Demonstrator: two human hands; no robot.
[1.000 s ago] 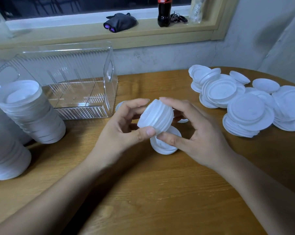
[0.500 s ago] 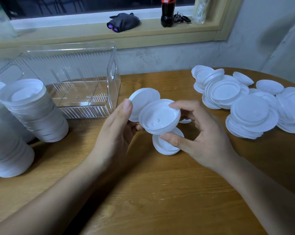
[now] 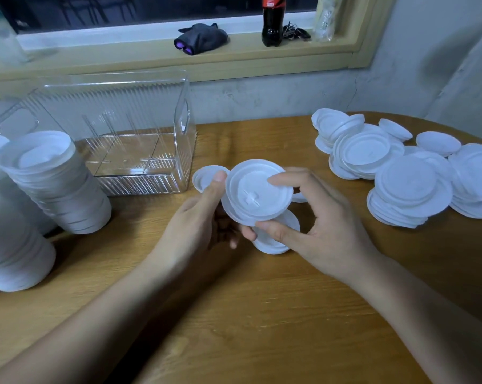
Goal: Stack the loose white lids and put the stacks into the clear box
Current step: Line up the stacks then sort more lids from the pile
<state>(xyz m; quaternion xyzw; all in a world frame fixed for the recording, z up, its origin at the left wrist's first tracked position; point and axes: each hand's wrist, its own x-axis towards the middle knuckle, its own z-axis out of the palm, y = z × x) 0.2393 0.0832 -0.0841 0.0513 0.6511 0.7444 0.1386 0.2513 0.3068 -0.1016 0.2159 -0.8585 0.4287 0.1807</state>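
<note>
**Handling and grip of the lids.** A short stack (image 3: pixel 258 194) of white lids was held just above the tabletop (image 3: pixel 262 314) between both hands, a little to the right of the box (image 3: pixel 140 182) and well apart from the loose lids (image 3: pixel 408 187) heaped at the right. The lids were judged to be thin moulded plastic: very light, springy rather than stiff, smooth enough to slide off one another, and liable to crease if squeezed across the face. A hold at the rim, on opposite edges, was therefore judged soundest, with light pressure applied down through the stack to keep it nested. The left hand (image 3: pixel 198 217) was curled round the stack's left side, with its thumb laid against the rim; most of its fingers were hidden underneath. The stack was pinched by the right hand (image 3: pixel 320 217), whose fingers (image 3: pixel 278 180) were bent onto the top face while its thumb was set against the near edge. Both hands were thus closed on the stack, and no finger was held straight. One lid (image 3: pixel 278 242) lay on the tabletop directly beneath the hands. A second lid (image 3: pixel 204 177) was seen behind the left thumb, though it could not be told whether it was held or resting. Tall finished stacks (image 3: pixel 54 184) stood at the left, beside the box.
</note>
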